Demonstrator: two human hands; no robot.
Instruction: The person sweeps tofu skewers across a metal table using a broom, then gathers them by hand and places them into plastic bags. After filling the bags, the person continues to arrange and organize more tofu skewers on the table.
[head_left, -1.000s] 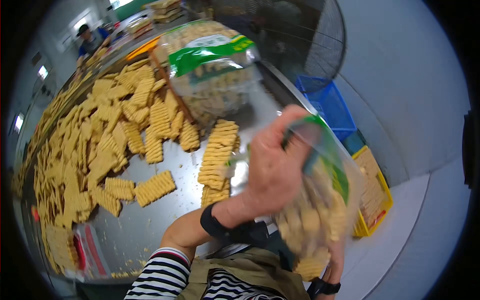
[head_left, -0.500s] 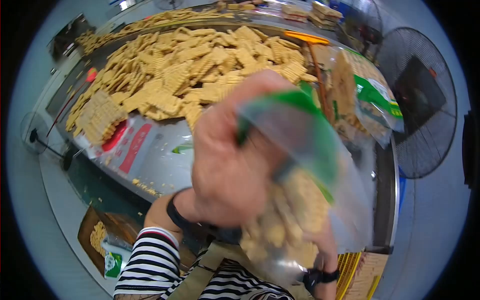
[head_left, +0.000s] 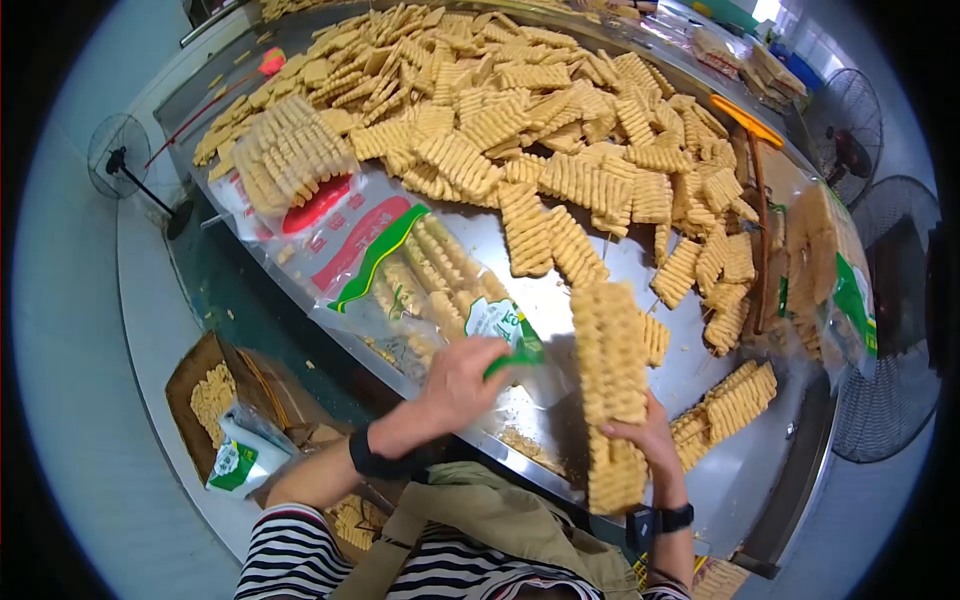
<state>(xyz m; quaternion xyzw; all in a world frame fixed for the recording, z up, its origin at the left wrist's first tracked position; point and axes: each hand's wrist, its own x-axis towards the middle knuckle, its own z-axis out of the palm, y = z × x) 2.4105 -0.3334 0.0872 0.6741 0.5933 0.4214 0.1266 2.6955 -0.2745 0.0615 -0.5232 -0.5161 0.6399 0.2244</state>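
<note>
The left hand's fingers (head_left: 478, 370) were curled in on green-edged film (head_left: 515, 361), a little blurred; whether that film was part of the filled bag (head_left: 432, 280) lying just beyond could not be told. The right hand (head_left: 650, 436) gripped the lower part of a stack of ridged yellow pieces (head_left: 610, 365), its thumb across the near face and the other fingers mostly hidden behind. The stack stood roughly lengthwise away from the body, over the near side of the metal table (head_left: 735, 472), apart from the left hand. The step in hand looked to be managing loose pieces and film together, one in each hand. As a judgement, moving that stack called for even pressure, so that the pieces stayed in line without cracking, and for the film to be held steady at its edge. Just beside the right hand lay a short row of pieces (head_left: 725, 412). Farther out, the heap of loose pieces (head_left: 480, 115) spread over the far side, between a wrapped stack (head_left: 290, 155) to the left and an orange-topped tool (head_left: 748, 121) to the right, near another bag (head_left: 850, 290).
</note>
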